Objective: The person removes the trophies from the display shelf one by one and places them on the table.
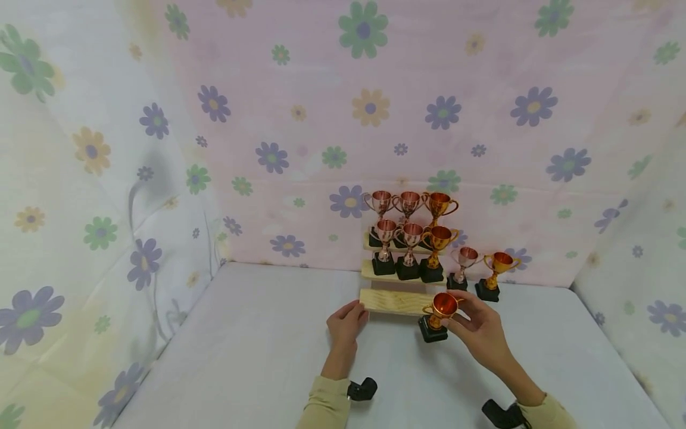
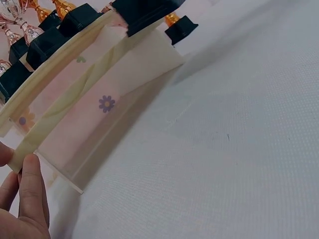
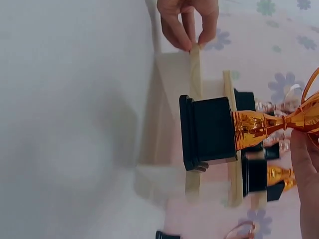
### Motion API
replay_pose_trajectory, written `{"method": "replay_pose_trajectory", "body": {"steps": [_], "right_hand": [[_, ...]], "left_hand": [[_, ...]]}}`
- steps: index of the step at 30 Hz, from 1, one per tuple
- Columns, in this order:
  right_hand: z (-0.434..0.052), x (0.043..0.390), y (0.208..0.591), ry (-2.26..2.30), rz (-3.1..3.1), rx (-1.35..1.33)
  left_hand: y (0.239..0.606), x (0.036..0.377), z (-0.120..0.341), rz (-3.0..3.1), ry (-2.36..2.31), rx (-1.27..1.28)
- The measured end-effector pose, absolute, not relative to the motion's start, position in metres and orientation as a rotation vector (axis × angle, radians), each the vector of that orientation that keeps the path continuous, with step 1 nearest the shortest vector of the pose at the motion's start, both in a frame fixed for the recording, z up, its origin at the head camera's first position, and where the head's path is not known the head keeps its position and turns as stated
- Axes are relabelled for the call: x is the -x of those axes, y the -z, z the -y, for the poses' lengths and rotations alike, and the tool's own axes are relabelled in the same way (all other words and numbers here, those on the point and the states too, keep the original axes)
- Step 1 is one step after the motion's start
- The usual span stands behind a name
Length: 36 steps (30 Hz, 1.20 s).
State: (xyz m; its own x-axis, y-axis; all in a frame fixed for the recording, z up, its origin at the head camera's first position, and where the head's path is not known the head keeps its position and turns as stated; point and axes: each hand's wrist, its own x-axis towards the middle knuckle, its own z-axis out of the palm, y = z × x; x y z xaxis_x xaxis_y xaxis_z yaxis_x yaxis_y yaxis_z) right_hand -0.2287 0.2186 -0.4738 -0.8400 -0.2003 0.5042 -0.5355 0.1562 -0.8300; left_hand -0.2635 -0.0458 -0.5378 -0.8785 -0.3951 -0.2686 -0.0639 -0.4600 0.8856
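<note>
The right hand [image 1: 479,330] pinches the cup of a gold trophy [image 1: 436,316], whose black base sits just at the right end of the lowest step of a wooden stepped shelf [image 1: 391,301]. The left hand [image 1: 345,325] pinches the left end of that same step with curled fingertips. The right wrist view shows what the head view hides: the trophy's base [image 3: 209,132] hangs off the front edge of the step, with the left hand's fingers [image 3: 187,25] gripping the plank's far end. The left wrist view shows the shelf's pale side panel and a fingertip [image 2: 32,184] against its corner. Six trophies [image 1: 409,238] fill the upper steps, and two more [image 1: 479,268] stand on the counter [image 1: 257,345] just right of the shelf.
</note>
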Motion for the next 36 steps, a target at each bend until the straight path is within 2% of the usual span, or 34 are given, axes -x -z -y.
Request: {"method": "replay_pose_trajectory", "body": {"steps": [22, 36], "right_hand": [[-0.326, 0.234, 0.483, -1.441, 2.270, -0.430], [-0.383, 0.269, 0.483, -1.461, 2.341, -0.235]], "left_hand": [[0.535, 0.261, 0.045, 1.508, 2.418, -0.657], [0.537, 0.264, 0.046, 1.512, 2.425, -0.658]]}}
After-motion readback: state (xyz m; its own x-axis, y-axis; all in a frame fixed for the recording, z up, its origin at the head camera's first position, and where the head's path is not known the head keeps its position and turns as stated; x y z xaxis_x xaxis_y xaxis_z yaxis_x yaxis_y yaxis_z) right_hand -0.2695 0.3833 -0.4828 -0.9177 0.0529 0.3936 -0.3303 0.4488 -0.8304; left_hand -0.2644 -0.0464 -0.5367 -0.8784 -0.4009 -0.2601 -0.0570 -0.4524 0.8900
